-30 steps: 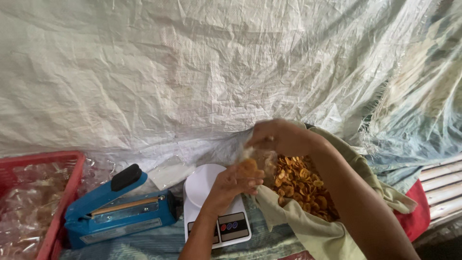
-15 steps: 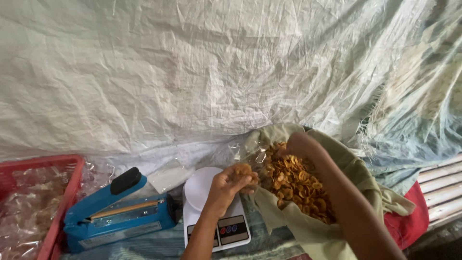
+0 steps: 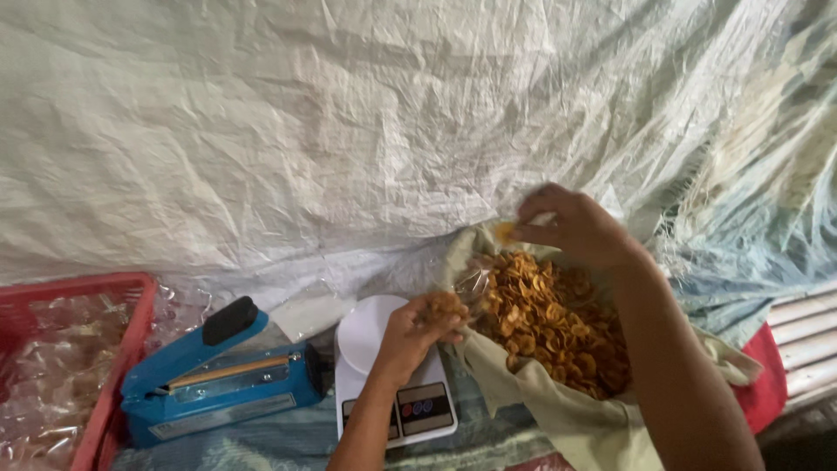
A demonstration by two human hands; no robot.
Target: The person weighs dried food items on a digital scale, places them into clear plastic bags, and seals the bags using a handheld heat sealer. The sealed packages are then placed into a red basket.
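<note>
A large pale cloth sack lies open at the right, full of golden fried chips. My right hand hovers above the sack's far rim, fingers pinched on a few chips. Over the edge of a white digital scale, my left hand grips a small clear plastic bag with chips in it. The small bag is mostly hidden by my fingers.
A blue heat sealer with a black handle knob sits left of the scale. A red crate holding clear plastic packets is at the far left. A wrinkled white tarp forms the backdrop. Red cloth and slats show at the right.
My right hand went down into the chips in the sack, then rose to the far rim with a few chips. My left hand stayed over the scale with the small bag.
</note>
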